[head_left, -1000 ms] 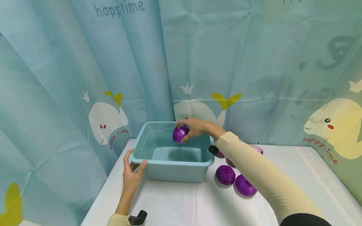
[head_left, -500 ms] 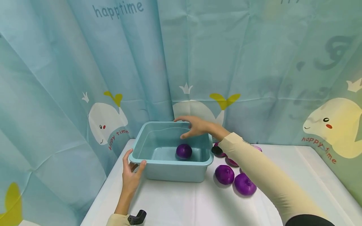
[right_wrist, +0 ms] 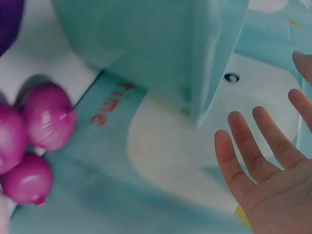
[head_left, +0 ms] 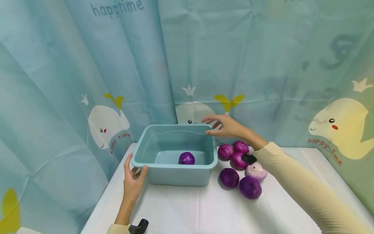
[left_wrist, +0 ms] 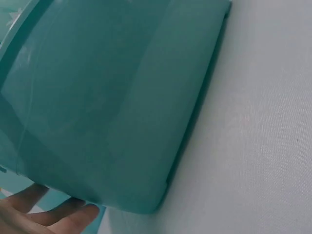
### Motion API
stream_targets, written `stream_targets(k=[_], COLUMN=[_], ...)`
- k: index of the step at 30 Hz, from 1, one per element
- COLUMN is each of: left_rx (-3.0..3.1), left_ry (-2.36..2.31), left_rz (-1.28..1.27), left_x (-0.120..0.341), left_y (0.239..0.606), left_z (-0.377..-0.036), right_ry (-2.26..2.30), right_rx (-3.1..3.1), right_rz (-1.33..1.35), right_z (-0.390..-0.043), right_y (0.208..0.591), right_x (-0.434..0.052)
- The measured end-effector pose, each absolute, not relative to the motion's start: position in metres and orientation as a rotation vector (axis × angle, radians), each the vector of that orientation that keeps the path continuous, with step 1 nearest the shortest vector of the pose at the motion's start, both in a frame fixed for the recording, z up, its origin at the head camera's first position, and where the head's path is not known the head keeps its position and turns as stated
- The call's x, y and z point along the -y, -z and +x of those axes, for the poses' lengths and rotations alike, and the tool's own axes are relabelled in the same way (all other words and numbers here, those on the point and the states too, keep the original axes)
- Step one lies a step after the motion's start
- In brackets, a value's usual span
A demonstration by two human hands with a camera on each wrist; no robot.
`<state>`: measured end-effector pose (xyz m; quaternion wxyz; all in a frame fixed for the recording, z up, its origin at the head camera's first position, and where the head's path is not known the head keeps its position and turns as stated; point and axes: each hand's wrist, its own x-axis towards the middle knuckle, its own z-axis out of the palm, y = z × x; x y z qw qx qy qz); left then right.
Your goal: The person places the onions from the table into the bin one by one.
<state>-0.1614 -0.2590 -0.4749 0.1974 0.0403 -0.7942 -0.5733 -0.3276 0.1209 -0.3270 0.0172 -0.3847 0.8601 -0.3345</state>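
Note:
A light-blue plastic tub (head_left: 178, 175) stands on the white table, with one purple onion (head_left: 186, 158) on its floor. At the tub's front left corner my left hand (head_left: 133, 183) grips the rim, thumb on the front side and fingers along the left side. Its fingertips (left_wrist: 80, 214) lie against the tub wall in the left wrist view. Over the back right corner of the tub hovers my right hand (head_left: 223, 126), holding nothing. In the right wrist view its fingers (right_wrist: 241, 141) are spread and apart from the tub.
Several onions sit right of the tub: dark purple ones (head_left: 229, 177) in front, magenta ones (head_left: 225, 151) behind, and a pale pink one (head_left: 256, 171) among them. A blue curtain (head_left: 140, 81) with whale prints hangs close behind the table (head_left: 181, 208).
My right hand let go of the purple onion, which dropped to the tub's floor. That hand has since moved right, toward the tub's right rim. The left hand keeps its hold on the corner.

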Motion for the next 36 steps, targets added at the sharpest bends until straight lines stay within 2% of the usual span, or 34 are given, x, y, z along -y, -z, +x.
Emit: stream_targets(k=[18,29,36], left_rx=[2.205,2.201,2.183], left_ry=[1.625,1.622,1.620], left_rz=[0.145,0.173,0.196], left_x=[0.259,0.255,0.251], left_y=[0.470,0.468,0.473], left_z=[-0.160,-0.163,-0.163], right_ry=[1.125,1.142,1.099], right_rx=[-2.832,-2.948,-2.891], right_rz=[-1.013,-0.847,-0.502], right_z=[-0.306,-0.293,-0.293], right_y=[0.381,0.415,0.437], right_x=[-0.238,-0.285,-0.299])
